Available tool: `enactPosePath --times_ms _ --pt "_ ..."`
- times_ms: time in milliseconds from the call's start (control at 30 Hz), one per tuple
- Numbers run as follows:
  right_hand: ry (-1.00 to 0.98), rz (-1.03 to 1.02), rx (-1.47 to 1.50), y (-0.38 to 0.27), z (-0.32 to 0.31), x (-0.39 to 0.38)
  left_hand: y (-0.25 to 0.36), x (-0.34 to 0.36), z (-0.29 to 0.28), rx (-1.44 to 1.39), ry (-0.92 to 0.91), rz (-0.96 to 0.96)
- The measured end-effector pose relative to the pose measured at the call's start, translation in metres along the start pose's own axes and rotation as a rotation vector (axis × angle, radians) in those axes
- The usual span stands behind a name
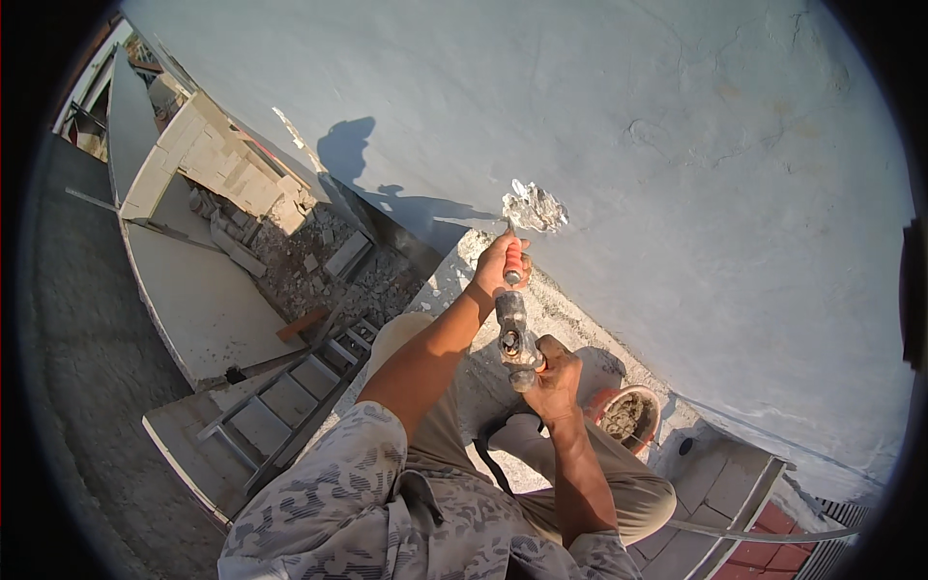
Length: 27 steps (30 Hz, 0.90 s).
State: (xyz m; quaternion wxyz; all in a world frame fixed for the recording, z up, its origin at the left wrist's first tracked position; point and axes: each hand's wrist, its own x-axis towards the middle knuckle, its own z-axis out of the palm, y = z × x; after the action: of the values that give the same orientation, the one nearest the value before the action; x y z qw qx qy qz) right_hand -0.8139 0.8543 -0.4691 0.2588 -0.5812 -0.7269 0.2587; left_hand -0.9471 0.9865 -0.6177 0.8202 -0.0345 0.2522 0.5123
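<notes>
My left hand [494,263] is closed around the red handle of a chisel [513,263]. The chisel points away from me, its tip by the lower edge of a rough, chipped patch [535,208] in the grey-blue wall [677,213]; whether the tip touches cannot be made out. Closer to me, my right hand [558,379] grips a hammer [511,324] by its handle, mostly hidden in my fingers. The hammer's worn metal head lies just short of the chisel's butt end, with a small gap between them.
I squat on a dusty concrete ledge [551,295] along the wall's foot. By my right knee stands a reddish bucket [653,430] holding grey mortar-like material. Below the ledge at left are a metal ladder [263,411], rubble [314,266] and block walls [193,145].
</notes>
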Motion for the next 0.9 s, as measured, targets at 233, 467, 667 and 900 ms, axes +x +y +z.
enactPosePath --times_ms 233,467,667,900 --pt "-0.079 0.119 -0.206 0.074 0.023 0.018 -0.007 0.005 0.009 -0.031 0.033 0.054" --pt "0.059 -0.226 0.107 -0.005 -0.009 -0.006 0.005 0.004 -0.006 -0.131 -0.002 -0.061" --pt "-0.188 0.285 -0.057 0.051 0.023 0.031 0.013 0.001 0.007 -0.081 0.089 -0.053" --pt "0.081 -0.216 0.064 -0.015 -0.013 0.001 0.005 0.011 -0.008 -0.22 -0.041 -0.058"
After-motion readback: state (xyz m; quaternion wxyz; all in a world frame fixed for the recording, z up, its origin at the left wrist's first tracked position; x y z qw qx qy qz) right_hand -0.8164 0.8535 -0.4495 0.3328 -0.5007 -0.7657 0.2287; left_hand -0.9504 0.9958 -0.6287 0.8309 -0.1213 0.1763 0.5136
